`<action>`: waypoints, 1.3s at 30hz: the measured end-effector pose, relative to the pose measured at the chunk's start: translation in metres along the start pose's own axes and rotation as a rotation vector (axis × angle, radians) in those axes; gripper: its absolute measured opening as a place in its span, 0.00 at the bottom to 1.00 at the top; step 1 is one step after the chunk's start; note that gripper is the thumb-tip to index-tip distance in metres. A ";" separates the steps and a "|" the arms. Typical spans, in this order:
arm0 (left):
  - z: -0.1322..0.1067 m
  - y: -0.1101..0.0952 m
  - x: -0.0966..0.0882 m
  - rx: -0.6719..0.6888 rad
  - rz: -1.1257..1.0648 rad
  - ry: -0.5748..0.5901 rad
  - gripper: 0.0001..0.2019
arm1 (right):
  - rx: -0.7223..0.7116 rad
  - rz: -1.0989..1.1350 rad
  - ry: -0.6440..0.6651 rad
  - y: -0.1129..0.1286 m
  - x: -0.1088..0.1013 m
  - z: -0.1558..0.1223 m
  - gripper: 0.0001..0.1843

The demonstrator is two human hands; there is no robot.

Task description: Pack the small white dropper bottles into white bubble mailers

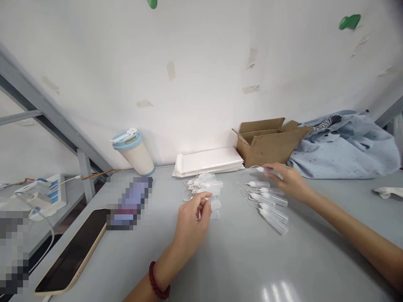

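Note:
My right hand (288, 181) pinches a small clear plastic tube with a white cap (260, 169), a thin string trailing from its tip, just above the table. Below that hand, several similar capped tubes (273, 220) lie in a loose row, strings pointing left. My left hand (193, 216), a dark red bead bracelet (157, 282) on its wrist, is curled with thumb and fingertips together. It is beside a heap of clear tubes and white strings (204, 183), partly covering it. Whatever those fingers hold, if anything, is hidden.
White padded envelopes (209, 161) lie stacked against the wall, beside an open cardboard box (270, 144) and light blue cloth (344, 147). A tumbler (135, 155), a phone (75, 251) and a blurred-out screen (130, 203) occupy the left. A power strip (52, 195) sits beyond the table edge.

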State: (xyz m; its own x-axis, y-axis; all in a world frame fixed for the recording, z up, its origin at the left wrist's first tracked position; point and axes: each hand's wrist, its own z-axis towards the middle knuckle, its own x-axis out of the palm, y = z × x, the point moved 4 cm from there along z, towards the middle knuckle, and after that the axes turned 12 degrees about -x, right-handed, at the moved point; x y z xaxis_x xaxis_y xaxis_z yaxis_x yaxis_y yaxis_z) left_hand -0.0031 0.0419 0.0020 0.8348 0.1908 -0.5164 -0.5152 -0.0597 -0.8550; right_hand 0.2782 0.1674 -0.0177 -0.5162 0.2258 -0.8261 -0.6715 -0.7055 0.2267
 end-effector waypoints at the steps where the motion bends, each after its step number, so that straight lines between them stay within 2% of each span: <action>1: -0.001 -0.001 0.001 0.000 0.002 0.018 0.11 | -0.001 0.012 -0.020 0.008 -0.003 -0.001 0.16; 5: -0.005 -0.001 0.006 -0.063 -0.017 0.115 0.13 | -0.067 0.093 -0.017 0.056 -0.007 -0.004 0.14; 9: -0.008 -0.001 0.010 -0.129 -0.019 0.239 0.17 | -0.313 0.184 -0.005 0.107 -0.004 -0.012 0.15; 12: -0.011 -0.005 0.013 -0.093 0.043 0.307 0.15 | -0.413 0.168 0.003 0.126 -0.001 -0.018 0.16; 16: -0.014 -0.006 0.017 -0.037 0.152 0.367 0.14 | -0.466 0.122 0.009 0.132 0.002 -0.023 0.19; 19: -0.014 -0.004 0.018 -0.046 0.136 0.376 0.12 | -0.462 0.099 0.009 0.129 0.001 -0.024 0.20; 28: -0.011 0.004 0.019 -0.349 -0.196 0.467 0.14 | -0.492 0.128 0.023 0.140 -0.003 -0.023 0.20; 32: -0.013 0.005 0.022 -0.385 -0.275 0.524 0.14 | -0.518 0.138 0.016 0.144 -0.005 -0.024 0.19; 39: -0.014 0.006 0.022 -0.382 -0.303 0.557 0.16 | -0.512 0.137 -0.005 0.146 -0.008 -0.024 0.20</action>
State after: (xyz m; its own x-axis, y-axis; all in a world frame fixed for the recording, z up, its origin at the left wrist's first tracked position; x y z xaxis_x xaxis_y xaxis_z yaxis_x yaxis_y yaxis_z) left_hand 0.0147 0.0324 -0.0152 0.9568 -0.2667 -0.1156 -0.2276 -0.4397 -0.8689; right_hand 0.1972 0.0462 0.0092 -0.5843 0.1111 -0.8039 -0.2530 -0.9662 0.0503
